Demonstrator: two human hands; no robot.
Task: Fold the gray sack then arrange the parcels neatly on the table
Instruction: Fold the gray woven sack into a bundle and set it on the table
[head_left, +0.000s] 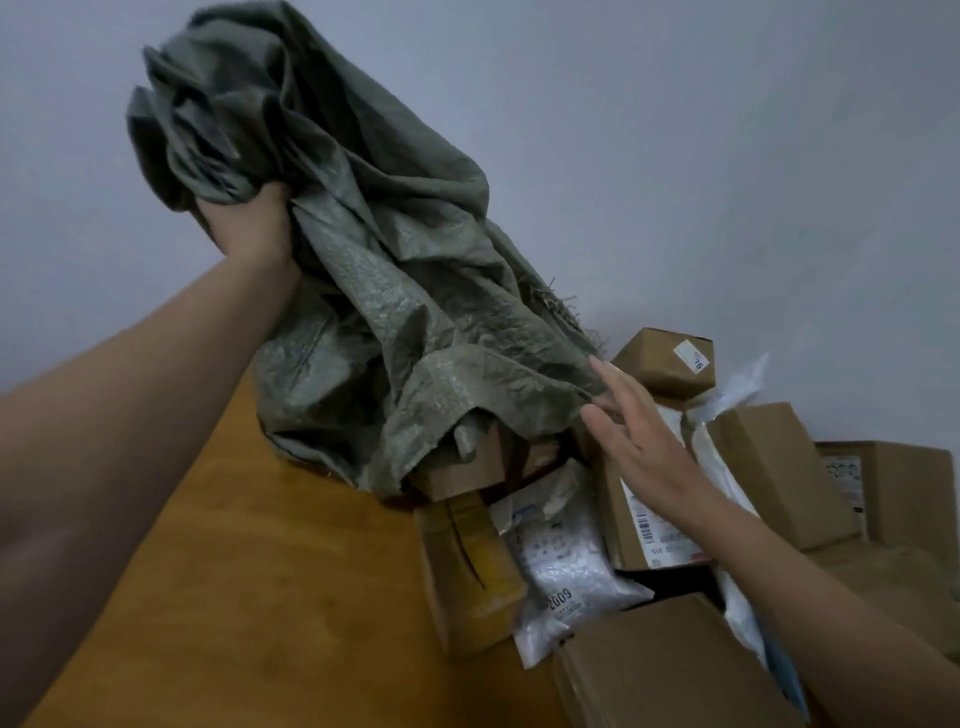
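Hands at work on a crumpled grey-green woven sack above a heap of parcels.

Left hand (249, 221) is raised and clenched on a bunch of the crumpled grey-green woven plastic sack (363, 291); right hand (644, 441) is spread open, fingertips at the frayed lower edge. From the fist the sack hangs slanting down to the right, its mouth draped over brown cardboard parcels (670, 670) piled on the orange-brown wooden worktop (234, 597). A white bubble mailer (566, 566) among them reads "2009"; a barcode label (652, 530) shows on one carton; the small far box (667, 361) carries a white sticker, digits unclear. Behind stands a plain pale wall (727, 156).
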